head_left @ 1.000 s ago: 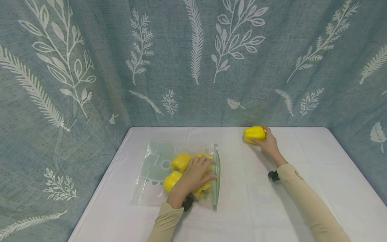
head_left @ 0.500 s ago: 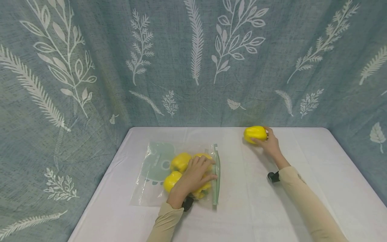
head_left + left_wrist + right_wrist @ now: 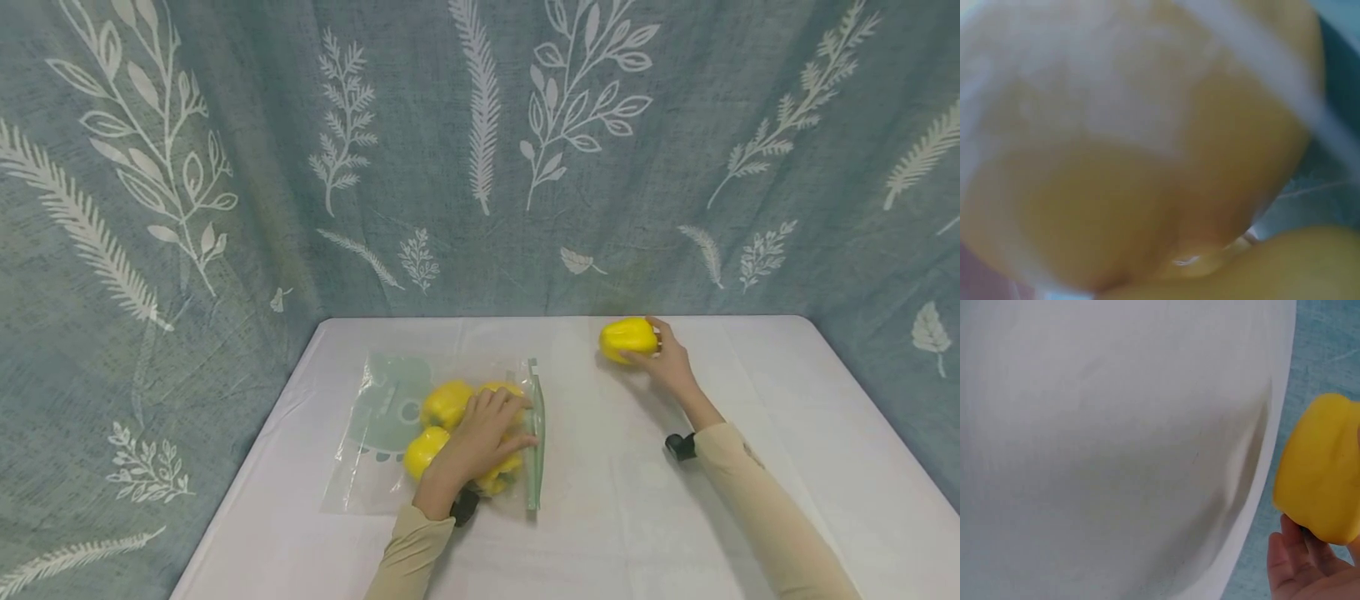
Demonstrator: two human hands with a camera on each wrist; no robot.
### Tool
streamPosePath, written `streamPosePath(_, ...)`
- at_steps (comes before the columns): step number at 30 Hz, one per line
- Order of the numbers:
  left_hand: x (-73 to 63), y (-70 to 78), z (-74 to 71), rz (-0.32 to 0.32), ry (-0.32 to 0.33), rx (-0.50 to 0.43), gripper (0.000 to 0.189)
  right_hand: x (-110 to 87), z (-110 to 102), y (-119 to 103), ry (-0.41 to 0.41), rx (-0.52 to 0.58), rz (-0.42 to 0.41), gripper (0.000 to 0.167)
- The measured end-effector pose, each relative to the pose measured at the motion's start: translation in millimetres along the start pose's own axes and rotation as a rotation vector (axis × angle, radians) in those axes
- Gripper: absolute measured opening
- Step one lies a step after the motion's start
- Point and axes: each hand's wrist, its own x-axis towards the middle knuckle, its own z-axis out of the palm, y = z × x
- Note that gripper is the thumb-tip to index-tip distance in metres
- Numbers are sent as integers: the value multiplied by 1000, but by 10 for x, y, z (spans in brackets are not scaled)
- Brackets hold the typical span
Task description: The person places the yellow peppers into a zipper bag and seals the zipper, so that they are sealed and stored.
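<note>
Holds a yellow pepper (image 3: 627, 339) between thumb and fingers of the right hand (image 3: 663, 358), near the far edge of the white table (image 3: 600, 533). Shows, from the right wrist only, several fingertips bunched at the lower end of the pepper, cut off by the frame's right edge. Rests the left hand (image 3: 483, 429), with fingers relaxed and thumb apart, on a clear bag (image 3: 378, 496) of yellow peppers (image 3: 447, 404), partly covering them. Gives, from the left wrist, just blurred yellow bulk under hazy plastic; cannot tell the finger positions there. Printed in pale green on the bag, with a green strip (image 3: 537, 450) along its right side. Hung behind the table with a leaf-patterned blue-green curtain (image 3: 420, 108).
</note>
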Motion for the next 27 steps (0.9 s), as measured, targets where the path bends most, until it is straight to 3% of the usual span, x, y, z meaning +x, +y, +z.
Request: streamPosePath(27, -27, 6, 9, 13, 19, 1, 49, -285, 147, -184, -39, 41, -109, 83)
